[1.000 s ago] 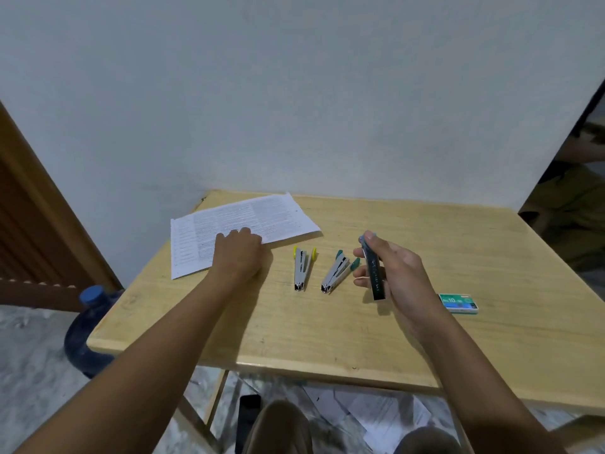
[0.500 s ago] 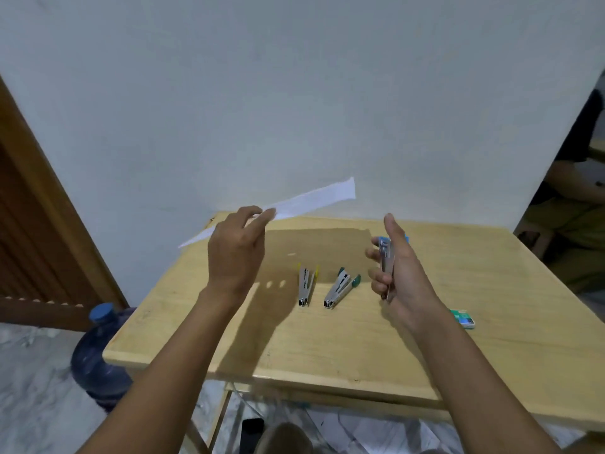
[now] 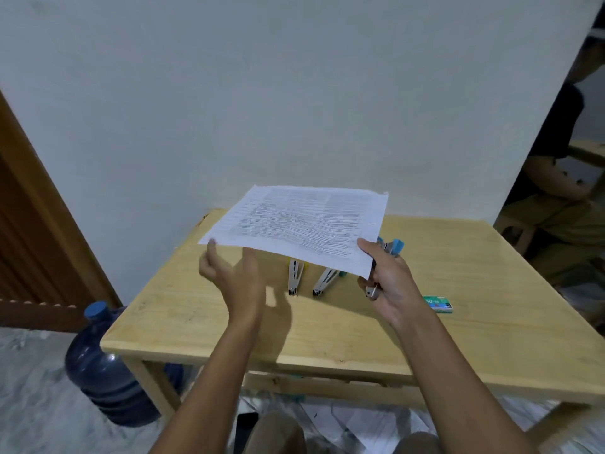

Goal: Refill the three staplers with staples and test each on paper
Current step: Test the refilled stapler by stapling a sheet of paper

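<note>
Wooden table [image 3: 491, 322] stands against white wall [image 3: 294, 93]. Blue water jug [image 3: 104, 371] on floor beside its left leg. Brown door [image 3: 32, 240] at far left.

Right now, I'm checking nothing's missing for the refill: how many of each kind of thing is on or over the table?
Small metal staplers: 3 (yellow-tipped stapler, green-tipped stapler, blue-tipped stapler in the right hand)
Printed white paper: 1
Green staple box: 1
Total: 5

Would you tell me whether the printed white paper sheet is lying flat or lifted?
Lifted: the printed white paper sheet is spread above the wooden table, right hand pinching its corner.
</note>
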A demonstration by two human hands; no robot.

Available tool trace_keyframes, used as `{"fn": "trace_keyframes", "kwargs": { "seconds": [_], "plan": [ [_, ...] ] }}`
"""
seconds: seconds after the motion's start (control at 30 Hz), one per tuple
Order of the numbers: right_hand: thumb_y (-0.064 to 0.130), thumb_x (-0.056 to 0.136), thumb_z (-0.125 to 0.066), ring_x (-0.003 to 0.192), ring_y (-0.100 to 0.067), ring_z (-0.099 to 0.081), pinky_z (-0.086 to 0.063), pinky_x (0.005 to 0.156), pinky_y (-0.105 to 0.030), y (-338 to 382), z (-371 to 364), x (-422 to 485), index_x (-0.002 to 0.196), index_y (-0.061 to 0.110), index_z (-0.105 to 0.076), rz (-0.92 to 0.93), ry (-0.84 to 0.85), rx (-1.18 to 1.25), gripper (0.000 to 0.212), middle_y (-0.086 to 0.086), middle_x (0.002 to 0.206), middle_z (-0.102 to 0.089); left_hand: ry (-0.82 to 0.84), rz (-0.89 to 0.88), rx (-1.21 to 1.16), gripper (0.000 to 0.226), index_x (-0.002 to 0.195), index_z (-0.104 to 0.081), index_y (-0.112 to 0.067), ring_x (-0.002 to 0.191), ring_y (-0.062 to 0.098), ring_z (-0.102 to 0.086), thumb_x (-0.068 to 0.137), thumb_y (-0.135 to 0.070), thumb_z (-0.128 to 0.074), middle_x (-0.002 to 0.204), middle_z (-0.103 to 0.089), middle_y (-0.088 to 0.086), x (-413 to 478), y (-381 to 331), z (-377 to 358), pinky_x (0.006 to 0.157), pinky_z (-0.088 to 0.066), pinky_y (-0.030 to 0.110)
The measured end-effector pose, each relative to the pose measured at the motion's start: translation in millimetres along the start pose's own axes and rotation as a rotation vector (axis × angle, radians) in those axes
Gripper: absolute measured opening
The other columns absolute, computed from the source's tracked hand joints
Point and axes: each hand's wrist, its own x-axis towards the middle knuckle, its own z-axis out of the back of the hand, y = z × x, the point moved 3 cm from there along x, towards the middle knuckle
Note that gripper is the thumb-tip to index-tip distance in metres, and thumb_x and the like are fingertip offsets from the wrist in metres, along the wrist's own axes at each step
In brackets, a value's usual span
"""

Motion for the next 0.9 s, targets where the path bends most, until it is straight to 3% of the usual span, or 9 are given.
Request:
{"fn": "trace_keyframes", "kwargs": {
  "seconds": [0.1, 0.2, 0.3, 0.47, 0.53, 0.63, 0.7, 0.77, 0.9],
  "plan": [
    [0.016, 0.088, -0.070, 0.097, -0.022, -0.073, -0.057, 0.085, -0.037, -3, 5, -3, 0.120, 0.007, -0.064, 0.032, 0.055, 0.057, 0.033, -0.008, 0.108, -0.076, 0.124, 0.583, -0.671, 0.075, 0.146, -0.029, -0.017, 0.126, 0.031, -0.051, 0.087, -0.055, -0.056, 0.141, -0.043, 0.013, -5, 12, -5, 0.106, -0.042, 0.047],
    [0.018, 0.091, -0.067, 0.074, -0.016, -0.071, -0.053, 0.053, -0.026, 1, 8, -16, 0.113, 0.008, -0.067, 0.046, 0.057, -0.074, 0.024, -0.010, 0.106, -0.075, 0.261, 0.587, -0.943, 0.079, 0.136, -0.046, -0.009, 0.117, 0.036, -0.061, 0.082, -0.064, -0.061, 0.129, -0.061, 0.016, -5, 8, -1, 0.101, -0.045, 0.055],
    [0.016, 0.094, -0.064, 0.046, -0.001, -0.060, -0.040, 0.039, -0.015, 2, 19, -21, 0.106, 0.004, -0.068, 0.085, 0.019, -0.220, 0.018, -0.012, 0.100, -0.075, 0.383, 0.438, -0.732, 0.048, 0.132, -0.057, -0.013, 0.112, 0.027, -0.066, 0.092, -0.037, -0.064, 0.122, -0.069, 0.009, -2, -4, 2, 0.099, -0.050, 0.048],
    [0.021, 0.089, -0.070, 0.088, -0.017, -0.074, -0.060, 0.081, -0.036, -5, 31, -19, 0.107, 0.011, -0.067, 0.129, -0.109, -0.307, 0.021, -0.002, 0.099, -0.077, 0.274, 0.096, -0.168, 0.007, 0.099, -0.067, -0.024, 0.095, 0.020, -0.070, 0.095, -0.025, -0.062, 0.104, -0.074, 0.002, -5, -10, 3, 0.082, -0.057, 0.040],
    [0.025, 0.087, -0.072, 0.090, -0.020, -0.073, -0.059, 0.084, -0.040, -8, 30, -17, 0.106, 0.011, -0.066, 0.130, -0.150, -0.335, 0.024, -0.003, 0.100, -0.077, 0.367, -0.174, -0.013, 0.012, 0.093, -0.069, -0.029, 0.086, 0.009, -0.068, 0.097, -0.022, -0.059, 0.093, -0.072, -0.011, -19, -19, -2, 0.075, -0.054, 0.029],
    [0.032, 0.083, -0.073, 0.080, -0.016, -0.072, -0.059, 0.073, -0.038, -10, 23, -18, 0.101, 0.012, -0.065, 0.124, -0.145, -0.335, 0.028, -0.002, 0.091, -0.076, 0.652, -0.528, 0.149, 0.054, 0.127, -0.061, -0.030, 0.125, -0.002, -0.051, 0.088, 0.006, -0.047, 0.131, -0.056, -0.023, -43, -17, -16, 0.101, -0.041, 0.013],
    [0.031, 0.088, -0.069, 0.050, -0.004, -0.060, -0.044, 0.047, -0.022, -11, 17, -22, 0.093, 0.013, -0.060, 0.100, -0.119, -0.285, 0.021, 0.005, 0.066, -0.067, 0.737, -0.678, 0.303, 0.061, 0.134, -0.053, -0.034, 0.143, 0.008, -0.033, 0.081, -0.006, -0.041, 0.149, -0.042, -0.014, -53, -8, -24, 0.116, -0.029, 0.029],
    [0.033, 0.090, -0.066, 0.037, -0.005, -0.042, -0.030, 0.043, -0.022, -13, 13, -24, 0.091, 0.013, -0.055, 0.071, -0.097, -0.237, 0.022, 0.007, 0.052, -0.053, 0.741, -0.747, 0.475, 0.055, 0.137, -0.053, -0.034, 0.148, 0.014, -0.022, 0.084, -0.030, -0.040, 0.155, -0.035, -0.008, -61, -1, -29, 0.119, -0.019, 0.048],
    [0.024, 0.094, -0.061, 0.033, -0.005, -0.036, -0.027, 0.041, -0.021, -10, 11, -26, 0.088, 0.013, -0.053, 0.068, -0.045, -0.104, 0.014, 0.008, 0.048, -0.050, 0.882, -0.517, 0.350, 0.058, 0.135, -0.049, -0.048, 0.147, 0.003, -0.019, 0.085, -0.072, -0.032, 0.155, -0.035, -0.013, -66, -4, -28, 0.121, -0.007, 0.047]
  ]
}}
